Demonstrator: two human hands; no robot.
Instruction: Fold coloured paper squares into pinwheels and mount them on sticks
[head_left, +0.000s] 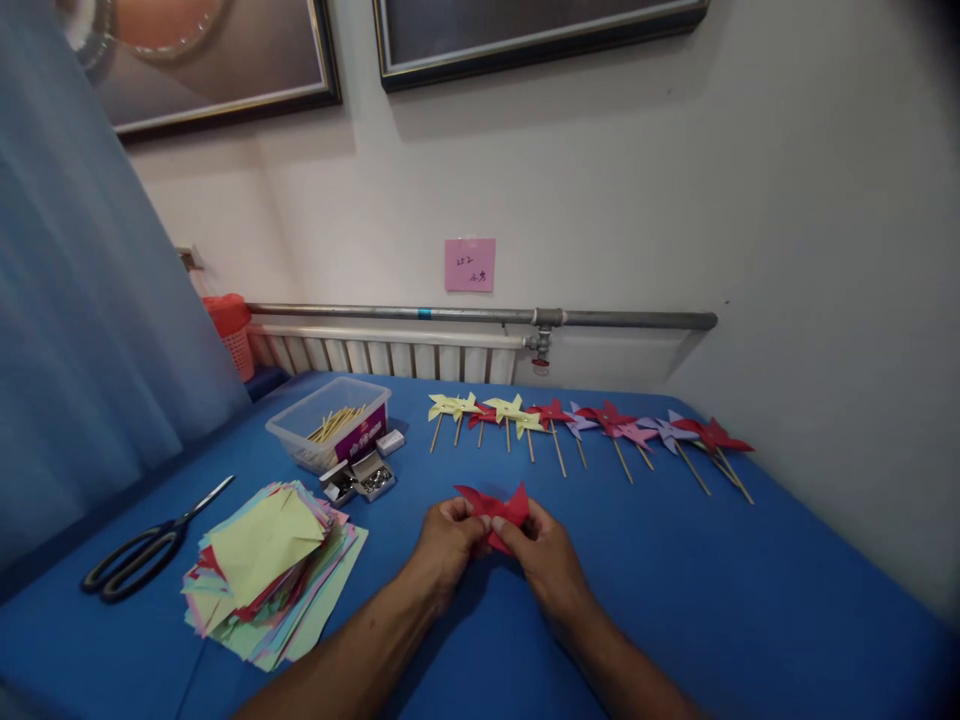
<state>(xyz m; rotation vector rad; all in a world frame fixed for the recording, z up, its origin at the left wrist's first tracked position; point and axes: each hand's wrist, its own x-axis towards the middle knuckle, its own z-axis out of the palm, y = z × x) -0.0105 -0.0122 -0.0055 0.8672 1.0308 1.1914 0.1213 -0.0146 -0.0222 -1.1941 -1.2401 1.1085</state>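
Note:
A red paper pinwheel point(493, 506) with pointed, folded-in corners is held over the blue table, and no stick shows on it. My left hand point(448, 540) grips its left side, thumb on the paper's middle. From the right, my right hand point(546, 552) pinches it as well, and the two thumbs nearly meet at the centre. Fingers behind the paper are partly hidden. Beyond my hands lies a row of finished pinwheels on sticks, among them a yellow pinwheel point(507, 408), a red pinwheel point(608, 418) and a purple pinwheel point(670, 430).
At left, a pile of coloured paper squares point(270, 560) lies beside black-handled scissors point(154, 545). Behind it stand a clear plastic tub point(289, 425) of wooden sticks and small open boxes of metal pins point(373, 474). A radiator point(390, 358) and pipe run along the wall.

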